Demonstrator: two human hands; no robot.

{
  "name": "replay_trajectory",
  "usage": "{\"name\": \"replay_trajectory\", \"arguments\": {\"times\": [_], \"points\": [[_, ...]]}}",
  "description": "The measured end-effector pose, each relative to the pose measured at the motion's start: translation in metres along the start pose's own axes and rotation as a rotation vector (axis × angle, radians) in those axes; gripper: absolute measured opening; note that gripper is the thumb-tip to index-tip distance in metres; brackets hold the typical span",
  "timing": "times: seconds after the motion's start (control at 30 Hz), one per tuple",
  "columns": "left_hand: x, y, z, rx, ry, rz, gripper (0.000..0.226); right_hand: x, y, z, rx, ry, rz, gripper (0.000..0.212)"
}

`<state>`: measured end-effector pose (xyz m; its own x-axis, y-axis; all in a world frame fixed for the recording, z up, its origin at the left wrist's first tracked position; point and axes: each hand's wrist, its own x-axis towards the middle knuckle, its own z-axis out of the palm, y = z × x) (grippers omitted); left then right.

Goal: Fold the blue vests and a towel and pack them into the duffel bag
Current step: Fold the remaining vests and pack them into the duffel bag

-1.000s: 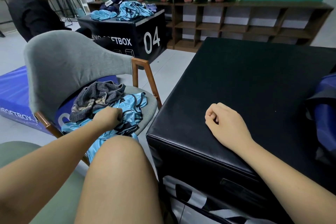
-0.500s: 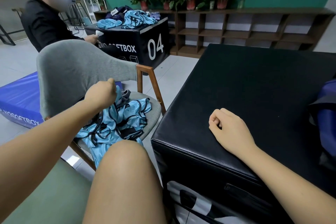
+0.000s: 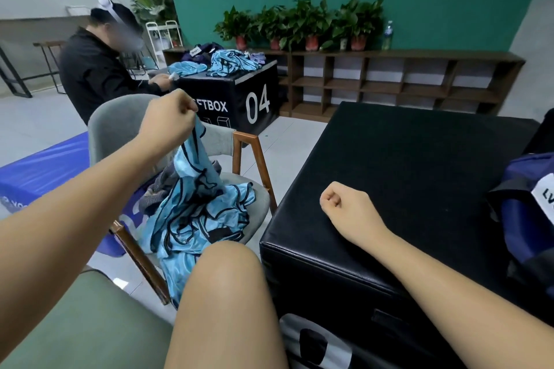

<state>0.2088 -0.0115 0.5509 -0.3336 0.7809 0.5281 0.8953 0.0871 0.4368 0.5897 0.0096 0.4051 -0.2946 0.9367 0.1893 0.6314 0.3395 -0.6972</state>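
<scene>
Black padded box (image 3: 419,177) before me, my right hand (image 3: 344,207) an empty fist on it, left hand (image 3: 168,120) pinching a blue vest (image 3: 192,165) above the chair (image 3: 120,117), towel (image 3: 163,181) mostly hidden behind, duffel bag (image 3: 527,213) cropped at right.

Left grip (image 3: 168,120) held high, pinching; right grip (image 3: 347,208) fisted, low.

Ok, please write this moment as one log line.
left hand: holds blue vest above chair | right hand: curled, empty, on black box

Vests (image 3: 198,216) on chair (image 3: 120,126), left of box (image 3: 419,165); bag (image 3: 527,213) right.
</scene>
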Motion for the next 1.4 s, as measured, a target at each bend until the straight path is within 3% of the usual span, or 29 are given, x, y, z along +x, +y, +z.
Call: {"name": "replay_trajectory", "arguments": {"times": [0.27,0.53,0.73,0.9,1.0,1.17,1.27,1.4], "points": [[0.012,0.051,-0.056,-0.2,0.14,0.069,0.014,0.012,-0.118,0.021,0.169,-0.09,-0.114,0.004],[0.009,0.097,-0.085,-0.376,0.086,0.167,0.01,0.027,-0.168,0.047,0.221,-0.181,-0.122,0.074],[-0.006,0.121,-0.09,-0.465,-0.019,0.231,0.006,0.03,-0.188,0.049,0.43,-0.181,-0.095,0.077],[-0.018,0.126,-0.086,-0.572,-0.082,0.221,0.008,0.03,-0.188,0.044,0.464,-0.175,-0.098,0.042],[-0.023,0.125,-0.083,-0.665,-0.139,0.211,0.006,0.033,-0.19,0.039,0.527,-0.168,-0.065,0.043],[-0.033,0.104,-0.07,-0.816,-0.305,0.203,0.009,0.042,-0.186,0.043,0.586,-0.183,-0.033,0.011],[-0.035,0.067,-0.057,-0.877,-0.316,0.072,0.016,0.045,-0.176,0.047,0.571,-0.194,-0.008,0.011],[-0.028,-0.027,-0.001,-0.59,-0.214,-0.146,0.006,0.059,-0.163,0.059,0.54,-0.174,0.001,0.011]]}}
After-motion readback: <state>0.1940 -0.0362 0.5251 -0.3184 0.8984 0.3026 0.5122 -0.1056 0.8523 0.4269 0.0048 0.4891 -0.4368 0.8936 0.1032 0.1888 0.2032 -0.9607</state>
